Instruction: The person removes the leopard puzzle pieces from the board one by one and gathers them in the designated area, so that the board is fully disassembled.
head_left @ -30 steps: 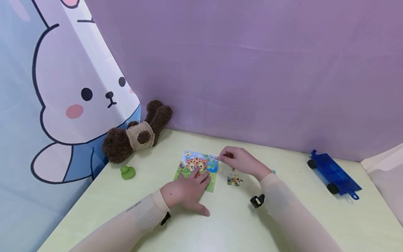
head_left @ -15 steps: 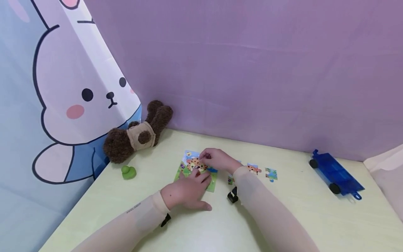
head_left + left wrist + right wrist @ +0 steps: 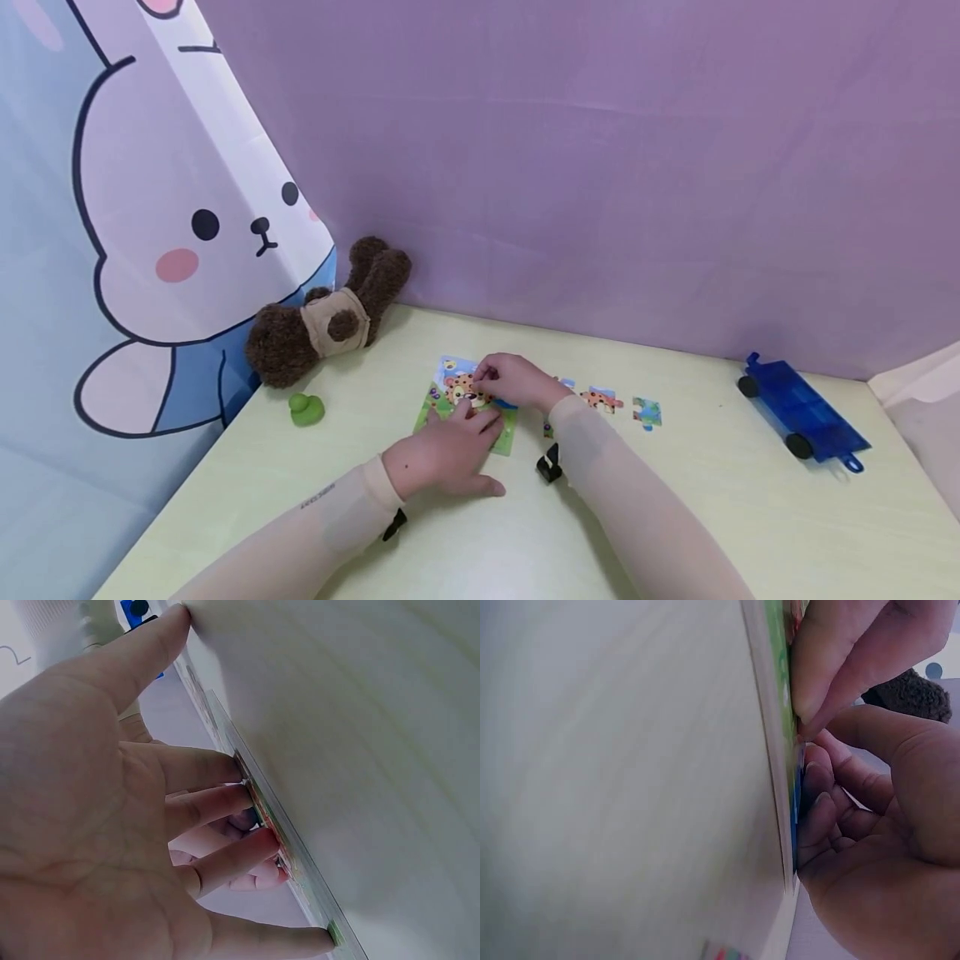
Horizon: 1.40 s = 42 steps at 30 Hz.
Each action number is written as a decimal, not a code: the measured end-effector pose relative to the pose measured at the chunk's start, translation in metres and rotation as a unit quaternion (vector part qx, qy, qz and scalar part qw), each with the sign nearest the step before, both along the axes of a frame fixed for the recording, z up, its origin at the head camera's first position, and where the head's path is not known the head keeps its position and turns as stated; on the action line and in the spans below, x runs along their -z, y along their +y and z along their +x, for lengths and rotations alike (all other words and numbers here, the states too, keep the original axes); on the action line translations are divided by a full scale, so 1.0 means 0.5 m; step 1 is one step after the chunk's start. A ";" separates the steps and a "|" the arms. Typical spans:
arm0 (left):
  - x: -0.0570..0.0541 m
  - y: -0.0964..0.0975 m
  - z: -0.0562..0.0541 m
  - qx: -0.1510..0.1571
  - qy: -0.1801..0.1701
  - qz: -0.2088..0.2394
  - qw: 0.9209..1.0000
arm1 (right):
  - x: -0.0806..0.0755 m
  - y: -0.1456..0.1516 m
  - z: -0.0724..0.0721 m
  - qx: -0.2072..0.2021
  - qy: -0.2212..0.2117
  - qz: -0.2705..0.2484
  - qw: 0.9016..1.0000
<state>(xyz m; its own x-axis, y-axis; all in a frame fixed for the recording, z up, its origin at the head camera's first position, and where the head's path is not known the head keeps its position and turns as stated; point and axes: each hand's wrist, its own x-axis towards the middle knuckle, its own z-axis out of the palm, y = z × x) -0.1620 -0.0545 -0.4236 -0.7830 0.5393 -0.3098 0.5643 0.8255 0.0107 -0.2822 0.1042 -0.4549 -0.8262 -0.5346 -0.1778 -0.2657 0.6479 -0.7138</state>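
Observation:
A jigsaw puzzle [image 3: 504,440] with a cartoon leopard on a green and blue ground lies flat on the table. My left hand [image 3: 448,454] is spread over its lower part, several fingertips pressing on the picture, and the thumb points out to the right over the table. My right hand [image 3: 519,382] is over the upper right part with thumb and fingers brought together at the leopard's face, pinching a puzzle piece mostly hidden by the fingers. In the right wrist view, the curled fingers [image 3: 821,817] stay right at the puzzle's edge [image 3: 778,742].
Several loose puzzle pieces lie right of the puzzle, one with spots [image 3: 602,400] and a blue-green one [image 3: 647,412]. A brown plush bear [image 3: 335,327] and a green toy duck [image 3: 306,409] are at left. A blue wheeled toy [image 3: 806,412] stands far right, near the purple cloth [image 3: 600,167].
My right hand has moved left from beside the puzzle's right edge onto its upper part, uncovering loose pieces at right. The left hand has stayed in place on the puzzle.

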 end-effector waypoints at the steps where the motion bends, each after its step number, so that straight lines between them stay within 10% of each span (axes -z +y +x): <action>1: 0.000 0.000 0.000 0.000 -0.001 0.001 1.000 | -0.001 -0.001 0.001 0.000 -0.001 0.001 1.000; 42: 0.002 -0.007 0.002 0.006 0.007 0.013 1.000 | -0.004 0.000 0.003 0.021 -0.057 -0.044 0.997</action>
<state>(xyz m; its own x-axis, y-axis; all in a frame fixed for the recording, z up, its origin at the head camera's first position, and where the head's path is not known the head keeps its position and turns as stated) -0.1608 -0.0581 -0.4245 -0.7808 0.5560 -0.2849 0.5743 0.8183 0.0232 -0.2809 0.1043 -0.4528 -0.8250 -0.5180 -0.2258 -0.1542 0.5907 -0.7920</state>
